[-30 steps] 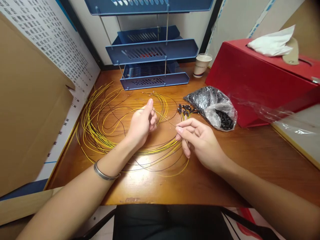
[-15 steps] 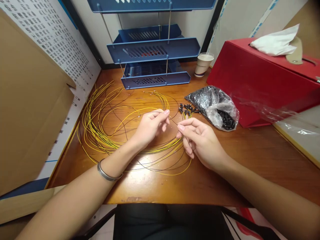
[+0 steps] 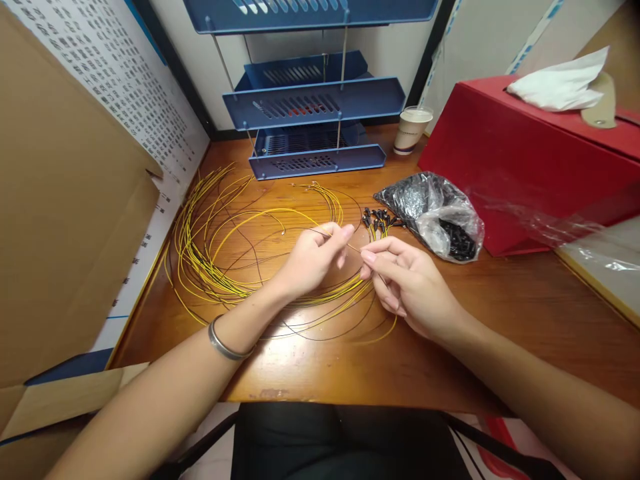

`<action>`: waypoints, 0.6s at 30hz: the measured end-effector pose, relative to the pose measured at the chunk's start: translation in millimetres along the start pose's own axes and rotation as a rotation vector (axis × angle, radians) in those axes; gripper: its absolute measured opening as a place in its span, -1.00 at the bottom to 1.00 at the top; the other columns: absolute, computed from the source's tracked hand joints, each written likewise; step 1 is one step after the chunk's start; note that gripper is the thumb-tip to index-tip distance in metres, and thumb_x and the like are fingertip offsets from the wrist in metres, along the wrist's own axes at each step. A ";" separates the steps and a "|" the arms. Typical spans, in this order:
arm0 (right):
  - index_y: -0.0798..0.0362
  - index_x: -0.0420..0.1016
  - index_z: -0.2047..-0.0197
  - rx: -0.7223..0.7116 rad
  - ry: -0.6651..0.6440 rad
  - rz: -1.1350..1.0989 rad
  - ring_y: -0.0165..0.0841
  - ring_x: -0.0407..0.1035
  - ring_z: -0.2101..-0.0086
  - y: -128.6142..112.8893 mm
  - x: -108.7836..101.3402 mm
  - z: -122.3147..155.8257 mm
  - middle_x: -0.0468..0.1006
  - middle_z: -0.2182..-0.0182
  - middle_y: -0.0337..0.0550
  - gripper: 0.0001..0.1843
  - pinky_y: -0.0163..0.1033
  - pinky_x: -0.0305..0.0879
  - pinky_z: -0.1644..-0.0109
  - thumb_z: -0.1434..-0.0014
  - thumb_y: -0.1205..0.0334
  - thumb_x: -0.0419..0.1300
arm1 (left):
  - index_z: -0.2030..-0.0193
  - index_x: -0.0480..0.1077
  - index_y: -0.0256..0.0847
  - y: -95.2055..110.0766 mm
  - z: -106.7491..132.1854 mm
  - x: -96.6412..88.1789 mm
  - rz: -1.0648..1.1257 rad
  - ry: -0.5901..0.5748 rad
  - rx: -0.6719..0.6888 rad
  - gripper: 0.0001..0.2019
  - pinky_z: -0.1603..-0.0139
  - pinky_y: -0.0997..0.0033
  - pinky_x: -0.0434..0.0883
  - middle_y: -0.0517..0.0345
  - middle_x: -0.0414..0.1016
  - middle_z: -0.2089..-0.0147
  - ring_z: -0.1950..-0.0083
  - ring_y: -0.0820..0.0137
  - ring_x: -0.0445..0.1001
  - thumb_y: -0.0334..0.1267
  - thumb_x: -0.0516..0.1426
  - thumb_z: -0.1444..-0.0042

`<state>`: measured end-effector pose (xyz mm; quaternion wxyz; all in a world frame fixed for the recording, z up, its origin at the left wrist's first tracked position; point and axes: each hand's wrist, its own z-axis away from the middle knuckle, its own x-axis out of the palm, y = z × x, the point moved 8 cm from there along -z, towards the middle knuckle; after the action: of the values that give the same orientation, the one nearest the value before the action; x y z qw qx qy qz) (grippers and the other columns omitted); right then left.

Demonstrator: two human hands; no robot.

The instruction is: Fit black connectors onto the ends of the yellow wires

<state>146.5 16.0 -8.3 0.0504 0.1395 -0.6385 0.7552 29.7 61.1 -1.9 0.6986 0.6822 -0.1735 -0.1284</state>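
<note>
My left hand point(image 3: 320, 257) pinches a thin wire point(image 3: 354, 247) between thumb and forefinger. A short way to the right, my right hand point(image 3: 400, 270) pinches the same wire, so a short piece spans the gap between my fingertips. Under and around both hands lies a loose coil of yellow and black wires point(image 3: 195, 247) on the wooden table. Several wire ends carry small black connectors point(image 3: 379, 220), bunched just beyond my right hand. Other wire ends point(image 3: 314, 186) lie beyond my left hand.
A plastic bag of black parts point(image 3: 433, 213) lies right of the connectors. Behind it are a red tissue box point(image 3: 525, 160) and a paper cup point(image 3: 412, 130). A blue tray rack point(image 3: 320, 160) stands at the back. Cardboard point(image 3: 65, 200) fills the left side.
My left hand has moved a little right, nearer my right hand. The piece of wire between them is now easier to see, and the view has shifted slightly.
</note>
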 end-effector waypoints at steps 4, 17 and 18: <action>0.08 0.43 0.26 0.005 0.022 -0.042 -0.64 0.07 0.78 -2.1 -3.2 -0.3 0.52 0.47 -0.30 -0.71 -0.48 -0.09 0.80 -0.11 0.10 0.40 | 0.49 0.15 -0.18 5.1 -4.2 -25.1 0.100 0.252 0.054 -0.53 0.65 0.55 -0.01 0.39 0.19 0.64 0.70 0.64 -0.01 0.11 0.18 -0.19; 0.09 0.43 0.34 -0.060 0.118 -0.106 -0.64 0.06 0.78 -20.3 -15.5 -0.6 0.50 0.49 -0.30 -0.86 -0.50 -0.15 0.79 -0.15 0.26 0.32 | 0.31 0.53 -0.25 18.4 18.3 10.4 -0.800 -0.559 0.181 -0.94 0.25 0.47 0.33 0.12 0.53 0.30 0.30 0.44 0.43 -0.39 0.21 -0.08; 0.09 0.43 0.34 -0.063 0.119 -0.108 -0.64 0.06 0.78 -21.1 -15.7 -0.4 0.50 0.49 -0.30 -0.86 -0.50 -0.15 0.79 -0.15 0.27 0.32 | 0.32 0.53 -0.26 17.2 19.0 10.4 -0.821 -0.579 0.163 -0.95 0.28 0.47 0.32 0.13 0.52 0.32 0.32 0.44 0.42 -0.37 0.22 -0.08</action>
<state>166.8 21.8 7.3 0.1332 0.1268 -0.6495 0.7378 30.2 40.2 16.1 0.4582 0.6830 -0.0868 -0.5622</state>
